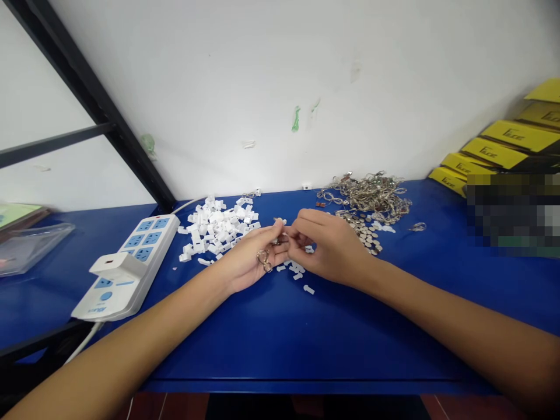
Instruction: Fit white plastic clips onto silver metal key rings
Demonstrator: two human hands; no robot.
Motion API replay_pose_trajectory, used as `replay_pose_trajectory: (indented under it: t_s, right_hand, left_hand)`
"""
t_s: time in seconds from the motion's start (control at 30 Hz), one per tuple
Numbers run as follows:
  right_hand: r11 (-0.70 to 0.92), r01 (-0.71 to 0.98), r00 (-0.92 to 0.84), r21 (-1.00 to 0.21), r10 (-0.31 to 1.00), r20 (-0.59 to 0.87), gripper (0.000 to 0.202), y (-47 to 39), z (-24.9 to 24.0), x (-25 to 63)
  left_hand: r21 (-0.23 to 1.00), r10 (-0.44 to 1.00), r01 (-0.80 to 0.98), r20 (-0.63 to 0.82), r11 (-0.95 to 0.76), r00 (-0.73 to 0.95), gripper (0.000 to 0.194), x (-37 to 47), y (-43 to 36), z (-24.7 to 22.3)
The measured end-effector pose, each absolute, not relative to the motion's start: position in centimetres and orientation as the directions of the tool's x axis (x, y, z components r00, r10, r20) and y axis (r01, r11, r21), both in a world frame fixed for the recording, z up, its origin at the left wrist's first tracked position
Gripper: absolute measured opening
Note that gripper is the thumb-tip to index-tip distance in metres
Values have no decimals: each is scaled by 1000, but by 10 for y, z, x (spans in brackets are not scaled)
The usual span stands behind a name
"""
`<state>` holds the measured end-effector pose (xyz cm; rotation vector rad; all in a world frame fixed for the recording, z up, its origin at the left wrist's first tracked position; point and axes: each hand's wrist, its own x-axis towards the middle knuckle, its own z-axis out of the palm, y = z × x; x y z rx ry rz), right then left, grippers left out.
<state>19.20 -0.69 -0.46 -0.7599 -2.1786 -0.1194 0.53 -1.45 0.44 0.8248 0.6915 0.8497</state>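
My left hand [256, 256] is palm up with its fingers curled, and a thin coiled cable [263, 259] lies across its palm. A small white piece shows at its thumb tip, partly hidden. The fingertips of my right hand [321, 242] are pinched together and meet the left fingers; what lies between them is too small to make out. Behind my left hand spreads a pile of white plastic housings [219, 224]. Small white flat pieces [296, 268] lie under and beside the hands. Beyond my right hand are round silvery discs [367, 233] and a heap of tangled cables [371, 195].
A white power strip [153, 239] with a plugged-in adapter [118, 268] lies on the left of the blue table [306, 350]. Black frame bars [87, 87] rise at the left. Yellow boxes [494, 151] are stacked at the right. A clear plastic case [35, 248] sits far left.
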Motion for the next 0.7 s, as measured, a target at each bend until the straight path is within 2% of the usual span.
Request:
replay_pose_trajectory:
  t_s: [0.13,0.23,0.53,0.7]
  right_hand:
    - [811,497,-432,-309,540,722,9,-5,4,197]
    - [815,442,-409,-375,555,724,10,-3,5,199]
    - [796,456,-422,-399,588,690,10,4,1,203]
    - [716,493,-300,-494,673,676,12,9,3,204]
  left_hand:
    - [848,855,-355,-196,394,481,29,6,-15,7]
    - [868,859,-322,-198,377,473,25,7,-15,9]
    - [803,857,-421,-202,422,474,36,3,-11,7]
    - [786,847,-427,-219,447,485,40,-1,-8,6]
